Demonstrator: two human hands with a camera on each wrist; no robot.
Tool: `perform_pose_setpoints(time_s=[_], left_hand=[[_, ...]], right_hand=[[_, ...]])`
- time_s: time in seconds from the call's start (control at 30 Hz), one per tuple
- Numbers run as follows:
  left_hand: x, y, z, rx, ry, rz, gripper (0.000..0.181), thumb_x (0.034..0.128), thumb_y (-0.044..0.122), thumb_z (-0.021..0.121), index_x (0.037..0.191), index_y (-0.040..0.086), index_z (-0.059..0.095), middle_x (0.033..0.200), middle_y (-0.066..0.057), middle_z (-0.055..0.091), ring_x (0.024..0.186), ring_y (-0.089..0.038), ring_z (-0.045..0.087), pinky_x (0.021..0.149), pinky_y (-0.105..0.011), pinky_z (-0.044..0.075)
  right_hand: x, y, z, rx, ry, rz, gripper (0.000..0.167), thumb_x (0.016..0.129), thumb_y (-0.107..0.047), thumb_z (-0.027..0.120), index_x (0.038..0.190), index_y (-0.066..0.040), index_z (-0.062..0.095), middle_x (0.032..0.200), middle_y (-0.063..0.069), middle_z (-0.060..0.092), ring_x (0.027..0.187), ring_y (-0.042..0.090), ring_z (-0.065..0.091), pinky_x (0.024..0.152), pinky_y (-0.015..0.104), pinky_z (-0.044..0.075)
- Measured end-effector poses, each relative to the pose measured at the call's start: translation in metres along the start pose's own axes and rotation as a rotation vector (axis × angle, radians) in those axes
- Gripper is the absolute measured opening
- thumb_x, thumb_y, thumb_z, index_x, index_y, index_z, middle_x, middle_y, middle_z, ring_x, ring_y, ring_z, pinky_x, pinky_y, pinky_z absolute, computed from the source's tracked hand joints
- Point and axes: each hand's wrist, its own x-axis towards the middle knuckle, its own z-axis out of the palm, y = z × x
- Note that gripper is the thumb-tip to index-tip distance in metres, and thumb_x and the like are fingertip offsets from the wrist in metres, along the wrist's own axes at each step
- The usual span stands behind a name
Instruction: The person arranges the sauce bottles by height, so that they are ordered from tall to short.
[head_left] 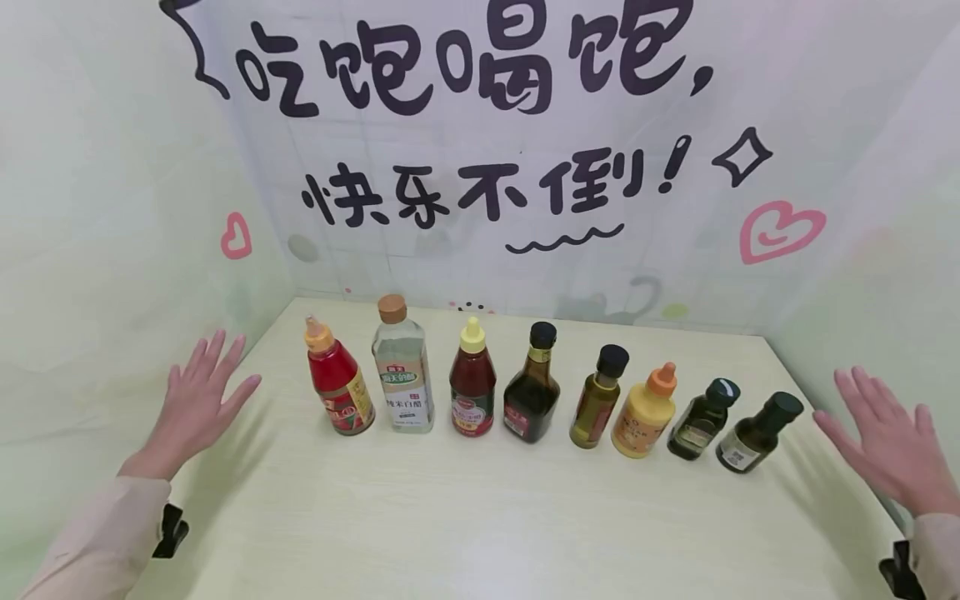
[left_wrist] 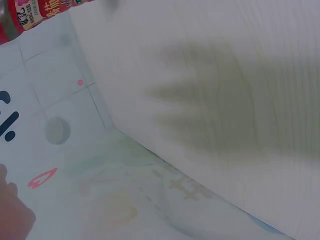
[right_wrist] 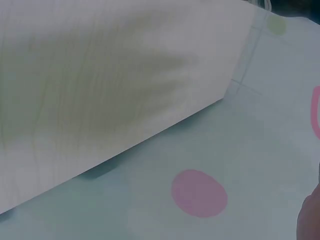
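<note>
My left hand (head_left: pixel 198 400) is held over the table's left edge with fingers spread, holding nothing. Nearest to it stands a red sauce bottle (head_left: pixel 341 387) with an orange nozzle cap. My right hand (head_left: pixel 888 437) hovers at the right edge, fingers straight, nothing in it. Closest to that hand is a small dark bottle (head_left: pixel 750 442) with a black cap. Between the hands, in a row, are a clear white vinegar bottle (head_left: pixel 405 375), a dark red bottle (head_left: pixel 472 392) with a yellow nozzle, a dark brown sauce bottle (head_left: pixel 532 396), an oil bottle (head_left: pixel 595 408), a yellow squeeze bottle (head_left: pixel 641 421) and a dark green bottle (head_left: pixel 699 425).
The pale wooden table (head_left: pixel 480 517) has the bottles along its back half. A printed cloth (head_left: pixel 450 267) with black lettering hangs behind, and cloth walls (head_left: pixel 112 208) stand at both sides. Hand shadows fall on the tabletop (left_wrist: pixel 215 95) in both wrist views.
</note>
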Motion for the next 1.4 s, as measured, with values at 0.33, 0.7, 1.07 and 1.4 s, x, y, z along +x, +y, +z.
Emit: perform_pose_setpoints(time_s=[0.33, 0.7, 1.07, 1.4], left_hand=[[0.012, 0.016, -0.007, -0.031, 0.015, 0.018, 0.066, 0.0908, 0.036, 0.046, 0.143, 0.014, 0.012, 0.147, -0.015, 0.002, 0.133, -0.031, -0.006, 0.096, -0.063, -0.006], [0.022, 0.033, -0.019, -0.074, 0.031, 0.034, 0.065, 0.0913, 0.035, 0.045, 0.143, 0.014, 0.012, 0.147, -0.013, 0.001, 0.132, -0.032, -0.005, 0.096, -0.063, -0.006], [0.032, 0.047, -0.027, -0.18, 0.081, 0.069, 0.063, 0.0902, 0.028, 0.05, 0.142, 0.014, 0.017, 0.147, -0.014, 0.007, 0.133, -0.031, 0.0, 0.099, -0.06, -0.002], [0.04, 0.06, -0.031, -0.35, 0.206, 0.082, 0.059, 0.0862, 0.018, 0.058, 0.139, 0.019, 0.031, 0.144, -0.01, 0.023, 0.132, -0.027, 0.015, 0.099, -0.059, 0.012]], right_hand=[[0.013, -0.015, -0.025, -0.011, 0.049, -0.02, 0.07, 0.091, -0.035, 0.041, 0.142, -0.01, -0.001, 0.146, 0.013, -0.008, 0.131, 0.024, -0.015, 0.094, 0.056, -0.02], [0.028, -0.032, -0.043, 0.018, 0.09, -0.047, 0.073, 0.09, -0.034, 0.044, 0.142, -0.01, -0.001, 0.146, 0.006, -0.011, 0.131, 0.024, -0.014, 0.095, 0.052, -0.021], [0.041, -0.053, -0.047, 0.084, 0.114, -0.104, 0.071, 0.09, -0.03, 0.046, 0.142, -0.01, 0.002, 0.147, 0.009, -0.004, 0.133, 0.024, -0.009, 0.098, 0.05, -0.019], [0.056, -0.078, -0.052, 0.109, 0.145, -0.213, 0.071, 0.089, -0.027, 0.05, 0.143, -0.014, 0.007, 0.148, 0.008, 0.004, 0.134, 0.022, -0.002, 0.101, 0.049, -0.014]])
